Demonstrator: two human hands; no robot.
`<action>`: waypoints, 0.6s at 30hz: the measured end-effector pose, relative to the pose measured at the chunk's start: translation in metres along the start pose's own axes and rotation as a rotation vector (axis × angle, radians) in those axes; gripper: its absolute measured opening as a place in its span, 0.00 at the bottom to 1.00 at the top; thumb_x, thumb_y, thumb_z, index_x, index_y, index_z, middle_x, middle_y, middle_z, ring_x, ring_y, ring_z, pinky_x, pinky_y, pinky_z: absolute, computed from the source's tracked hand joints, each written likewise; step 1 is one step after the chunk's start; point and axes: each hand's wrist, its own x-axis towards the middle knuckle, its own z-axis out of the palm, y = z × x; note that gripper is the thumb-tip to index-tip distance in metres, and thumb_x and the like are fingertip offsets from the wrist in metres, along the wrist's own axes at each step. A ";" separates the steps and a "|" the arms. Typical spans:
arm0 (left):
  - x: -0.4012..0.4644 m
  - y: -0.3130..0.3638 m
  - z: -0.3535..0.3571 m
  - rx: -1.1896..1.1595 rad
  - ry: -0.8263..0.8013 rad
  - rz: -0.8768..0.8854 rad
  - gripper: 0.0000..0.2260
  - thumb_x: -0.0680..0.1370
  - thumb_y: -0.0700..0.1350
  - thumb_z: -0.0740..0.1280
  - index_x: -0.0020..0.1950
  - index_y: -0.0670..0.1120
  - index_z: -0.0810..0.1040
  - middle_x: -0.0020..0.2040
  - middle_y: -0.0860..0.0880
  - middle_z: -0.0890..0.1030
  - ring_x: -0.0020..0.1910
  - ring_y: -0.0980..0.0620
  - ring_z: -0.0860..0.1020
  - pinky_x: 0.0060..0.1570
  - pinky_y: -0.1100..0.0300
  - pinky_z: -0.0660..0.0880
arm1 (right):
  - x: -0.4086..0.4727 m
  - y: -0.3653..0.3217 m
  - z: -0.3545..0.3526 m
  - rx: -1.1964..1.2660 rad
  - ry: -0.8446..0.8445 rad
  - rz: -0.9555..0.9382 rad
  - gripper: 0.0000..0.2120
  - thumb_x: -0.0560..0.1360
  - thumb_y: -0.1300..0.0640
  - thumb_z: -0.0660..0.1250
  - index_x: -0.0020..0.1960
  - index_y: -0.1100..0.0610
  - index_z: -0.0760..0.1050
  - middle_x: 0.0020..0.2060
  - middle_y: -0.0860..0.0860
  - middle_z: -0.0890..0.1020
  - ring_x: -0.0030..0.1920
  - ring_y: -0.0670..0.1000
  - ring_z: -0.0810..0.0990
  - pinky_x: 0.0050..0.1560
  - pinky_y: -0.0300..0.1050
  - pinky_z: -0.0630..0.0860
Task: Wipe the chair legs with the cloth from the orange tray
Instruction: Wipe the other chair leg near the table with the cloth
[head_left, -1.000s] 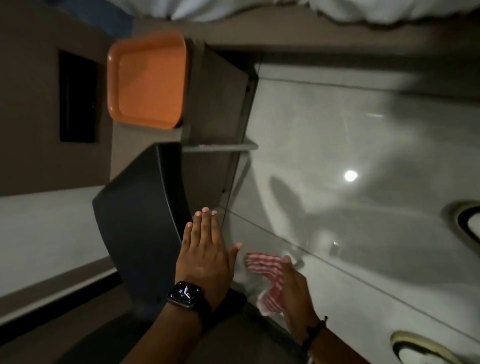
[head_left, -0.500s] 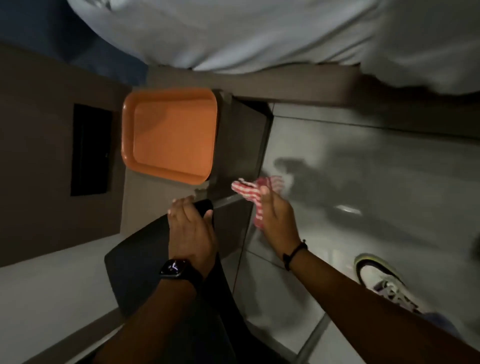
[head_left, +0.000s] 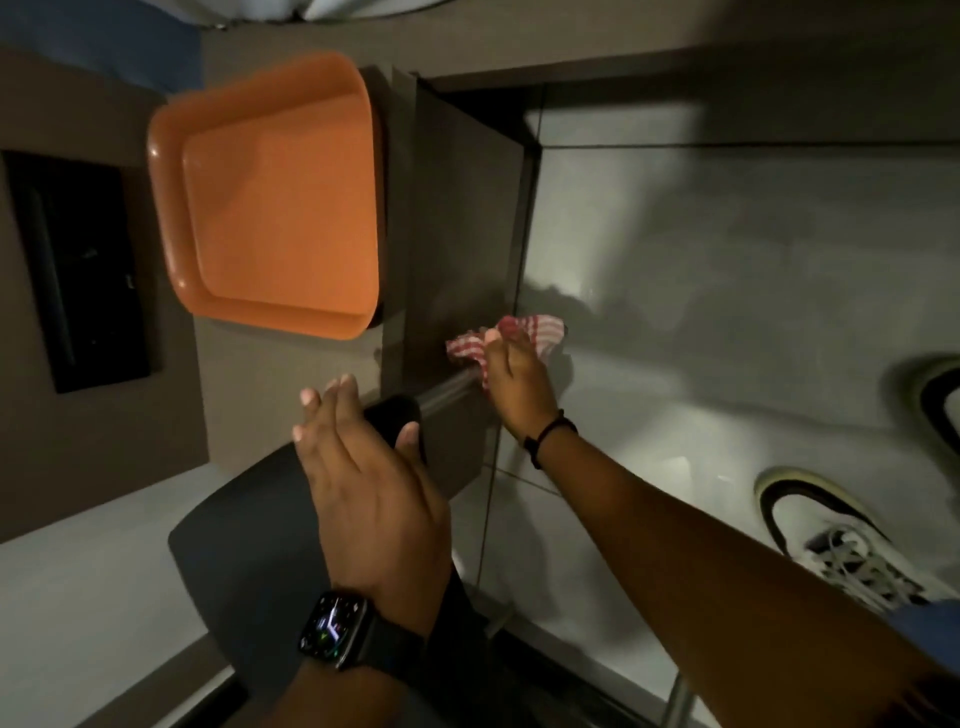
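Under my right hand (head_left: 514, 384) the red-checked cloth (head_left: 511, 335) is bunched and clamped against the metal chair leg (head_left: 441, 391), while my left hand (head_left: 363, 467) rests open on the dark seat (head_left: 249, 530), so I judge the loose wad could slide off the thin leg mid-stroke.

the pale floor (head_left: 727, 260) to the right of the brown desk (head_left: 457, 208) lies open, with only two shoes (head_left: 841, 540) near its right edge. the metal chair leg (head_left: 447, 387) runs close along the desk side panel, where the right hand (head_left: 514, 384) with the checked cloth (head_left: 524, 332) fills the narrow gap. the dark chair back (head_left: 244, 535), under the left hand (head_left: 374, 478), blocks the near-left side, and the orange tray (head_left: 270, 197) covers the desk corner.
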 end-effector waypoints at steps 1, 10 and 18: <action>0.000 0.000 0.000 0.006 0.002 0.000 0.25 0.84 0.48 0.54 0.77 0.37 0.58 0.77 0.35 0.64 0.81 0.40 0.54 0.79 0.44 0.49 | -0.015 -0.008 0.004 0.003 -0.015 -0.038 0.19 0.90 0.58 0.55 0.72 0.66 0.78 0.71 0.64 0.82 0.75 0.63 0.78 0.80 0.58 0.71; 0.001 0.007 -0.002 0.021 0.000 -0.054 0.26 0.84 0.48 0.53 0.78 0.36 0.56 0.78 0.36 0.62 0.81 0.41 0.53 0.79 0.43 0.50 | -0.033 -0.002 0.025 -0.050 -0.040 -0.215 0.21 0.90 0.55 0.53 0.80 0.54 0.72 0.82 0.58 0.72 0.85 0.58 0.65 0.88 0.57 0.59; 0.001 0.010 -0.001 0.036 0.028 -0.066 0.25 0.83 0.43 0.57 0.78 0.36 0.57 0.78 0.35 0.63 0.80 0.40 0.55 0.80 0.45 0.50 | -0.021 -0.018 0.009 -0.018 -0.121 0.010 0.29 0.87 0.44 0.50 0.79 0.58 0.73 0.83 0.59 0.70 0.86 0.58 0.63 0.88 0.55 0.55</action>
